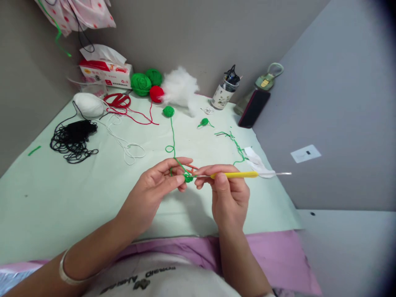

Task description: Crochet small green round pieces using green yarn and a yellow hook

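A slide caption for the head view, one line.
Left hand pinches a small green crochet piece while the right hand holds a yellow-handled hook to it.

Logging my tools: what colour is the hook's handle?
The handle is yellow, shown in the head view.

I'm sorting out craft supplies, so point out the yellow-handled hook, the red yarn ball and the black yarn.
Yellow-handled hook [240, 175]: head view, on its yellow handle.
Red yarn ball [156, 94]: head view, on its middle.
Black yarn [76, 134]: head view, on its tangled pile.
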{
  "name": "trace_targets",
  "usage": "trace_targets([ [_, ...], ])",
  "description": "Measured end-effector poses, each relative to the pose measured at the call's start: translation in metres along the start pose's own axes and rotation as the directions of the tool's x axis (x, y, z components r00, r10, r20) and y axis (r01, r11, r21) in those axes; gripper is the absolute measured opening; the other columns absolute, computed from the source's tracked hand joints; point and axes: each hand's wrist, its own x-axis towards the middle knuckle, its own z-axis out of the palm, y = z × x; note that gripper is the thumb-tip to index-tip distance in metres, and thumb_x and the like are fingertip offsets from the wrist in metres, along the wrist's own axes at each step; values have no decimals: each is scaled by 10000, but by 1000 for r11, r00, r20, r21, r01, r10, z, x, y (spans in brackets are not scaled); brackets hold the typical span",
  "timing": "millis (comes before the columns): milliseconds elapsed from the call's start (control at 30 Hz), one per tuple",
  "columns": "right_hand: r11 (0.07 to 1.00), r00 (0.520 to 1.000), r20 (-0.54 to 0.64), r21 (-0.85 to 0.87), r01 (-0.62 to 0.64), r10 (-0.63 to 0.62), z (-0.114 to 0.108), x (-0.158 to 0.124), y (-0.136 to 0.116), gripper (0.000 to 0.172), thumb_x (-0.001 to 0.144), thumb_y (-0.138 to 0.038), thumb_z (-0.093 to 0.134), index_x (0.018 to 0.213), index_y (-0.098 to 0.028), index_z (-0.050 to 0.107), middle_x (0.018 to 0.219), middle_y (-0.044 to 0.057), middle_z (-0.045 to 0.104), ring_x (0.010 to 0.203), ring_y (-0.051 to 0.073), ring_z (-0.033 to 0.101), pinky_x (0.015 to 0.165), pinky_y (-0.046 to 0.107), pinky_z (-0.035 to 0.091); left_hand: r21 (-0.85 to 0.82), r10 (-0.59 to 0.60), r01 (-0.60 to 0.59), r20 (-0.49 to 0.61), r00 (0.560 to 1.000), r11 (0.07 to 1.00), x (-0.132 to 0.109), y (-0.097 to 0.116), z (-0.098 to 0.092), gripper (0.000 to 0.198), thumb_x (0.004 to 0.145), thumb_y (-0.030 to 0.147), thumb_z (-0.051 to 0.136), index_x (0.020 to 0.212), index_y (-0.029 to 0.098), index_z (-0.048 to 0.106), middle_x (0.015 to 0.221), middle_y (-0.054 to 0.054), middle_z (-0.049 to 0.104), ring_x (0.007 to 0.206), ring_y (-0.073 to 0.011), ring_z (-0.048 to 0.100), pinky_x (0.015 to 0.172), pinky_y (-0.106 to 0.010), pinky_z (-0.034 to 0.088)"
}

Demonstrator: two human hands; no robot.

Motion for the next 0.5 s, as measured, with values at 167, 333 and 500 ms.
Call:
trace_targets([
  [167, 962, 983, 47, -200, 185, -179, 1, -3, -5, 214, 1066, -205, 540, 1082, -256, 746, 1004, 42, 793, 790, 169, 741, 687, 341, 634, 75, 78, -78, 3, 997, 994, -2, -3, -1, 260, 913, 280, 786, 1172, 288, 811, 852, 13, 662, 809, -150, 625, 811, -275, 517],
  [333, 737, 882, 224, -486, 469, -414, 1, -9, 0, 297, 1020, -124, 584, 1230, -282, 726, 1040, 60, 790, 948, 221, 762, 794, 387, 653, 48, 101, -98, -58, 993, 994, -4, -3, 5, 400, 843, 246, 861, 1232, 275, 772, 856, 24, 651, 800, -133, 602, 765, -241, 519],
  [500, 597, 845, 246, -616, 514, -475, 2, -14, 7, 405, 971, -103, 656, 1289, -342, 731, 1138, 57, 777, 1025, 241, 763, 836, 393, 661, -154, -133, 137, 36, 990, 979, 0, 0, 3, 450, 857, 306, 851, 1284, 197, 761, 633, 64, 499, 529, -67, 353, 491, -193, 317],
])
